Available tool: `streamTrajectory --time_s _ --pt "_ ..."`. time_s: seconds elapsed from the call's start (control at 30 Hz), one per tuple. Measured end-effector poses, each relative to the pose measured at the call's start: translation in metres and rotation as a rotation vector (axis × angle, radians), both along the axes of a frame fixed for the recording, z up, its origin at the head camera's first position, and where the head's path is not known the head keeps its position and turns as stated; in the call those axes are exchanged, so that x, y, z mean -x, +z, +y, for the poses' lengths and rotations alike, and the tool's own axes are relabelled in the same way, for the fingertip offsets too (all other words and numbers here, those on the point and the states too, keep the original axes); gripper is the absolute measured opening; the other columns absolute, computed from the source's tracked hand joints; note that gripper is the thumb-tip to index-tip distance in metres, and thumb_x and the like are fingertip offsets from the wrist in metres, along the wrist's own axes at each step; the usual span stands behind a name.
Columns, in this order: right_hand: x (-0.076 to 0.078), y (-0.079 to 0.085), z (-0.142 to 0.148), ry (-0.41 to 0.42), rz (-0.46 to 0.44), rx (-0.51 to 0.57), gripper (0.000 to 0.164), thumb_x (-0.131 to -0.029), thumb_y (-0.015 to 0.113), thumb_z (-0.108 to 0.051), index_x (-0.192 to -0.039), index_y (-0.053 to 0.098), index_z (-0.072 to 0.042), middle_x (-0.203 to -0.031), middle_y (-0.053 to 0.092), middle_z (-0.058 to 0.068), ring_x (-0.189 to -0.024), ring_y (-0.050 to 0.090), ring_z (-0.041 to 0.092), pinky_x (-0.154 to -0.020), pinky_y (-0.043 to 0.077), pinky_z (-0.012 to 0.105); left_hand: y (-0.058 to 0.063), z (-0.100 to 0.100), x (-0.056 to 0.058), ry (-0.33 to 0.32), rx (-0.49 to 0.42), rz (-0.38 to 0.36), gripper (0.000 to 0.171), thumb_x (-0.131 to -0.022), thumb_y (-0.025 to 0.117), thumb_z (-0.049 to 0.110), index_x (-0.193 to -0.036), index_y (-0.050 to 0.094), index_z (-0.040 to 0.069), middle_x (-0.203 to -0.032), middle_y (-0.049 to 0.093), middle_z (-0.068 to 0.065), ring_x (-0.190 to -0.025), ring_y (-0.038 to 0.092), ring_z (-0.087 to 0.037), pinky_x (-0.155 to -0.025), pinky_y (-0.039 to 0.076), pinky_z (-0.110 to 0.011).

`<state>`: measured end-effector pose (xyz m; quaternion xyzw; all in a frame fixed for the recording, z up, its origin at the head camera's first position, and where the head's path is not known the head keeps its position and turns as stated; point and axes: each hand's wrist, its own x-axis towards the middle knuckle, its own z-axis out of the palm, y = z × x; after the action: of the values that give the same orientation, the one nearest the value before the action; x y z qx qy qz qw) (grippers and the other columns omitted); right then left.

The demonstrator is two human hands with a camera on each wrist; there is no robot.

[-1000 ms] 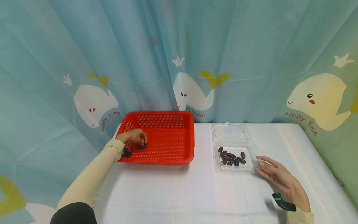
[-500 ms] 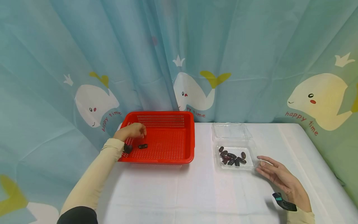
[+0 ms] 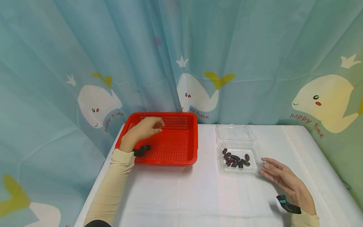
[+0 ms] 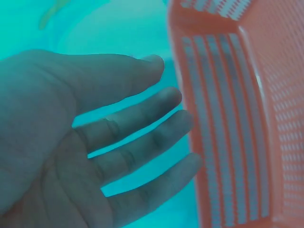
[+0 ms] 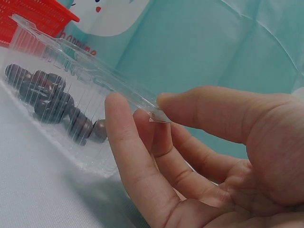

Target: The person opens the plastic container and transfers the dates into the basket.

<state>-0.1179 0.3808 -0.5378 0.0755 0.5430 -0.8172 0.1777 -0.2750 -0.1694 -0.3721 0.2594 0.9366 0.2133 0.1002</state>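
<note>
My left hand [image 3: 144, 128] hovers over the left part of a red plastic basket [image 3: 170, 148], holding nothing. Its fingers are spread and nearly straight in the left wrist view. By the wrist strap, a dark date [image 3: 146, 147] lies on the basket floor, partly hidden. On the right, my right hand [image 3: 285, 181] pinches the rim of a clear plastic container [image 5: 149, 107] between thumb and fingers. Several dark brown dates [image 3: 234, 157] lie in that container, mostly toward its left and front.
The container's clear hinged lid [image 3: 233, 133] lies folded back behind it. White cloth [image 3: 204, 189] covers the table. A blue-green curtain [image 3: 249, 63] with whale prints hangs right behind the basket and the lid.
My left hand has let go of the dates in the basket, risen and moved right and away from me, its fingers loosening. The right hand and the container have stayed put.
</note>
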Motion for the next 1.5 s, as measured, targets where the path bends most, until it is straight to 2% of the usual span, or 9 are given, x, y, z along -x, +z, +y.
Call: streamTrajectory --time_s 0.13,0.27,0.53,0.7,0.93,1.13,1.3,1.5 --pt "0.0 0.001 -0.001 0.006 0.01 0.021 0.036 -0.109 0.047 -0.002 -0.117 0.073 -0.026 -0.106 0.066 -0.003 -0.105 0.072 0.011 -0.098 0.06 0.031 0.005 0.015 -0.015 -0.009 -0.017 0.06 0.023 -0.099 0.069 0.011 -0.121 0.069 0.006 -0.12 0.072 -0.011 -0.117 0.066 -0.03 -0.104 0.054 -0.049" --pt "0.0 0.002 -0.001 0.012 0.019 0.032 0.037 -0.109 0.046 -0.002 -0.117 0.073 -0.025 -0.105 0.067 -0.003 -0.104 0.073 0.011 -0.097 0.06 0.031 0.004 0.029 -0.027 -0.005 -0.074 0.102 0.022 -0.099 0.07 0.012 -0.121 0.069 0.008 -0.119 0.072 -0.008 -0.113 0.067 -0.027 -0.102 0.056 -0.045" --pt "-0.001 0.001 0.0 0.011 0.005 0.018 0.037 -0.109 0.046 -0.002 -0.117 0.073 -0.027 -0.107 0.065 -0.002 -0.105 0.073 0.012 -0.097 0.06 0.031 -0.009 0.064 -0.049 0.009 -0.186 0.14 0.025 -0.1 0.067 0.01 -0.125 0.068 0.01 -0.122 0.071 -0.004 -0.112 0.067 -0.026 -0.101 0.056 -0.041" --pt "-0.001 0.0 0.001 0.008 0.001 0.011 0.037 -0.109 0.047 -0.003 -0.117 0.072 -0.028 -0.108 0.064 -0.002 -0.106 0.072 0.011 -0.097 0.06 0.03 -0.017 0.089 -0.058 -0.037 -0.227 0.15 0.023 -0.1 0.066 0.01 -0.124 0.068 0.013 -0.12 0.07 0.0 -0.112 0.067 -0.023 -0.101 0.056 -0.038" --pt "0.0 0.0 0.0 0.008 -0.002 0.01 0.036 -0.109 0.047 -0.003 -0.116 0.073 -0.028 -0.108 0.065 -0.002 -0.106 0.073 0.011 -0.097 0.06 0.03 -0.028 0.117 -0.066 -0.096 -0.229 0.15 0.023 -0.103 0.063 0.014 -0.126 0.068 0.015 -0.123 0.07 0.002 -0.114 0.065 -0.016 -0.104 0.055 -0.035" --pt "0.0 -0.001 0.0 -0.004 -0.003 0.011 0.036 -0.109 0.048 -0.003 -0.116 0.073 -0.028 -0.108 0.066 -0.002 -0.105 0.073 0.011 -0.097 0.06 0.03 -0.038 0.144 -0.071 -0.165 -0.228 0.158 0.022 -0.105 0.06 0.015 -0.125 0.067 0.015 -0.12 0.071 0.0 -0.109 0.067 -0.017 -0.098 0.056 -0.031" --pt "0.0 -0.001 0.001 -0.005 0.006 0.004 0.037 -0.109 0.047 -0.003 -0.116 0.073 -0.028 -0.108 0.065 -0.002 -0.105 0.073 0.011 -0.097 0.06 0.03 -0.046 0.168 -0.07 -0.251 -0.226 0.166 0.021 -0.105 0.059 0.013 -0.125 0.067 0.013 -0.12 0.072 0.0 -0.108 0.068 -0.016 -0.096 0.055 -0.025" --pt "0.0 -0.002 0.002 0.0 -0.008 -0.015 0.035 -0.109 0.048 -0.004 -0.116 0.072 -0.029 -0.11 0.063 -0.003 -0.106 0.072 0.01 -0.097 0.06 0.029 -0.057 0.185 -0.068 -0.302 -0.214 0.16 0.022 -0.105 0.059 0.012 -0.125 0.068 0.012 -0.119 0.072 0.001 -0.107 0.069 -0.014 -0.096 0.052 -0.019"
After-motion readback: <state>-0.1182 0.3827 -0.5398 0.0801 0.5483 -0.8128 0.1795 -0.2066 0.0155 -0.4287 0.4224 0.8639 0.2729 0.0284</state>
